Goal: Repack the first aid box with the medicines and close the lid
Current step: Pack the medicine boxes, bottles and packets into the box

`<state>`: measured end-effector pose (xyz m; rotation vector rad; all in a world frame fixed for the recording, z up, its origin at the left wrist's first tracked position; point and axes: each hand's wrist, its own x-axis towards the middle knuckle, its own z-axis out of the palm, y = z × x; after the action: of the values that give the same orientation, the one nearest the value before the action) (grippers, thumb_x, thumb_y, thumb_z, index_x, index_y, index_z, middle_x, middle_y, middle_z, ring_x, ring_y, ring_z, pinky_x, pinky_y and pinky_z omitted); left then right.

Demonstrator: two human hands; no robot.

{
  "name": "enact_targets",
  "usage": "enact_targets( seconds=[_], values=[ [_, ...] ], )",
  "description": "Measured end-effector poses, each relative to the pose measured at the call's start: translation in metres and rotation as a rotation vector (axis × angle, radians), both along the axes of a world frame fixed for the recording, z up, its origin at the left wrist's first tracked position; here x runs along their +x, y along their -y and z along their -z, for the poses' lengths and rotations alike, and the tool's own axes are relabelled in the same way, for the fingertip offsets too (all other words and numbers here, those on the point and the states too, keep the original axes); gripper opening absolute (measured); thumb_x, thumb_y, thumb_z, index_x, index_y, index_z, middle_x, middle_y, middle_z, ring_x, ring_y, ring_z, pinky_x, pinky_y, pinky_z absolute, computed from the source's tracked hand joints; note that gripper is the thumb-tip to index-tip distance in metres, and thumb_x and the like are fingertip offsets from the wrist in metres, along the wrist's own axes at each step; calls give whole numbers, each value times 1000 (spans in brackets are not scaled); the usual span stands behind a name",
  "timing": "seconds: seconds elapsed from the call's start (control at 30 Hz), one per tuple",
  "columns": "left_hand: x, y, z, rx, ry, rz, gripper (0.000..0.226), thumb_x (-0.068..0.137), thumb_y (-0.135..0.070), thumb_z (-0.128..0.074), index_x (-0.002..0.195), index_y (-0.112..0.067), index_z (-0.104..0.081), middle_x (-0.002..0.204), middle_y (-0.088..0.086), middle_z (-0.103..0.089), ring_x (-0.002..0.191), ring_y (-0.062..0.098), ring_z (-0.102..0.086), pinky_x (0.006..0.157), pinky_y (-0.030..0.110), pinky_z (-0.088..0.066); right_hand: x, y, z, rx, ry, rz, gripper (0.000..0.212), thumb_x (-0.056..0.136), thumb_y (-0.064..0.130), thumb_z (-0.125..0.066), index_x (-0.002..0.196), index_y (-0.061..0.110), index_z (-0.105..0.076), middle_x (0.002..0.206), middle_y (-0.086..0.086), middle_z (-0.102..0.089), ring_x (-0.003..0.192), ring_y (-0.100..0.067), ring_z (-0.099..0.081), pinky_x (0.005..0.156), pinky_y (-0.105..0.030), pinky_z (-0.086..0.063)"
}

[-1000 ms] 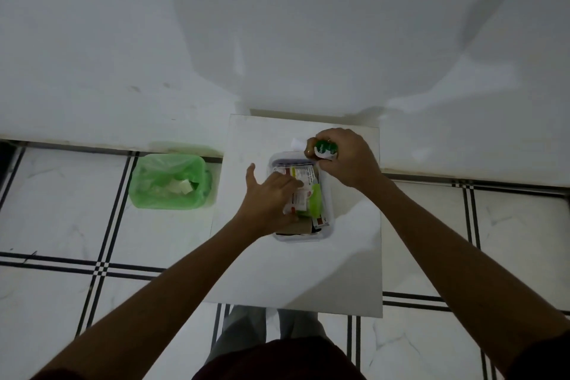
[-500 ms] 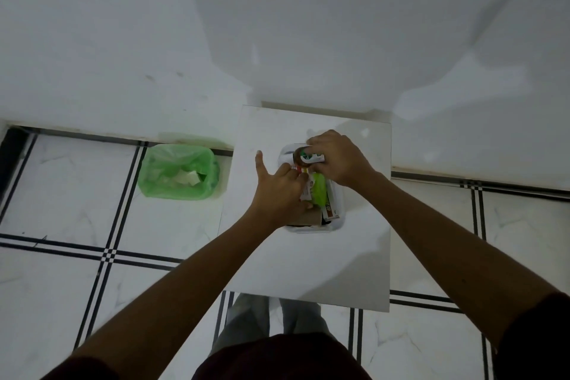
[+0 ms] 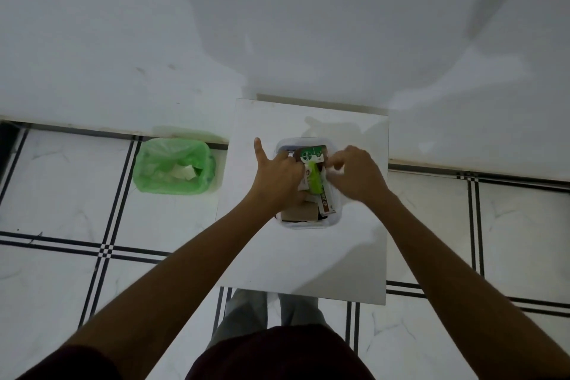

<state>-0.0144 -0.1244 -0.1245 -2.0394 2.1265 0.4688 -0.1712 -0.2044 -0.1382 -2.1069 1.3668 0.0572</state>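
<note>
A small white first aid box [image 3: 309, 225] stands open on a white square table [image 3: 308, 259]. At its far end lies a brown bottle with a green and white label [image 3: 312, 154]. Below the bottle are a bright green tube [image 3: 315, 179], printed packets and a brown carton [image 3: 300, 213]. My left hand [image 3: 277, 179] rests flat on the packets at the box's left side, thumb raised. My right hand [image 3: 354, 176] hovers over the right rim with fingers curled, just off the bottle. I see no lid.
A bin lined with a green bag [image 3: 172, 166] stands on the tiled floor left of the table. A white wall runs behind the table. My legs [image 3: 271, 311] are under the near table edge.
My right hand carried the green-labelled bottle down from above the box's far end, laid it inside and let go. My left hand stayed on the packets.
</note>
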Motion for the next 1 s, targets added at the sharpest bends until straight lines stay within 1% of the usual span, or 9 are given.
enact_targets(
  seconds=[0.07, 0.17, 0.23, 0.33, 0.57, 0.67, 0.73, 0.83, 1.0],
  values=[
    [3, 2, 0, 19, -4, -5, 56, 82, -54, -56, 125, -19, -52, 121, 2, -63, 131, 22, -40, 107, 73, 0, -6, -22, -4, 39, -249, -16, 43, 69, 47, -72, 103, 21, -64, 111, -6, -51, 104, -25, -47, 87, -47, -46],
    [5, 3, 0, 26, 10, 9, 58, 82, -57, -55, 125, -19, -52, 124, 2, -61, 132, 22, -39, 107, 71, 1, -3, -55, -3, -148, -346, -8, 54, 71, 60, -66, 105, 18, -62, 134, -11, -40, 119, -31, -37, 86, -49, -45],
    [4, 2, -2, 23, 20, 18, 59, 81, -58, -54, 126, -19, -52, 124, 2, -62, 132, 22, -39, 107, 71, 0, 4, -64, 4, -203, -348, -24, 58, 76, 55, -64, 117, 15, -57, 150, -14, -29, 131, -36, -32, 88, -54, -46],
    [5, 2, -2, 6, 18, 24, 57, 81, -57, -55, 123, -19, -53, 124, 2, -62, 131, 22, -40, 108, 70, -1, 15, -60, 17, -28, -369, 9, 80, 78, 57, -63, 140, 17, -34, 159, -11, -5, 144, -37, -9, 99, -61, -37],
    [8, 0, -1, -17, -9, 4, 55, 80, -55, -56, 119, -17, -55, 126, 1, -60, 129, 21, -42, 108, 68, -3, 30, -52, 29, 216, -244, 175, 75, 85, 37, -59, 147, 24, -20, 156, -9, 23, 144, -33, 18, 103, -68, -24],
    [9, 0, -2, -11, -12, 5, 58, 78, -56, -58, 121, -17, -55, 127, 2, -59, 130, 21, -41, 108, 69, -4, 29, -51, 26, 229, -238, 167, 72, 83, 38, -64, 143, 19, -30, 157, -12, 17, 144, -36, 11, 105, -63, -29],
    [10, -1, -2, -13, -11, 5, 58, 78, -57, -58, 121, -17, -55, 128, 2, -59, 129, 21, -41, 108, 69, -5, 27, -48, 22, 191, -233, 137, 68, 80, 38, -68, 136, 11, -41, 155, -20, -6, 141, -40, -13, 103, -53, -38],
    [11, -3, 1, -28, -9, 1, 57, 80, -55, -58, 122, -17, -54, 130, 2, -57, 130, 21, -40, 109, 67, -5, 23, -43, 14, 117, -182, 138, 59, 74, 39, -73, 117, 5, -53, 128, -22, -42, 113, -37, -49, 91, -43, -50],
    [14, -4, 5, -41, -29, -2, 59, 78, -54, -61, 124, -19, -53, 134, 2, -54, 131, 21, -40, 109, 67, -6, 14, -53, 9, 138, -309, -11, 77, 68, 38, -80, 130, 10, -45, 138, -19, -34, 116, -37, -45, 95, -44, -49]
  ],
)
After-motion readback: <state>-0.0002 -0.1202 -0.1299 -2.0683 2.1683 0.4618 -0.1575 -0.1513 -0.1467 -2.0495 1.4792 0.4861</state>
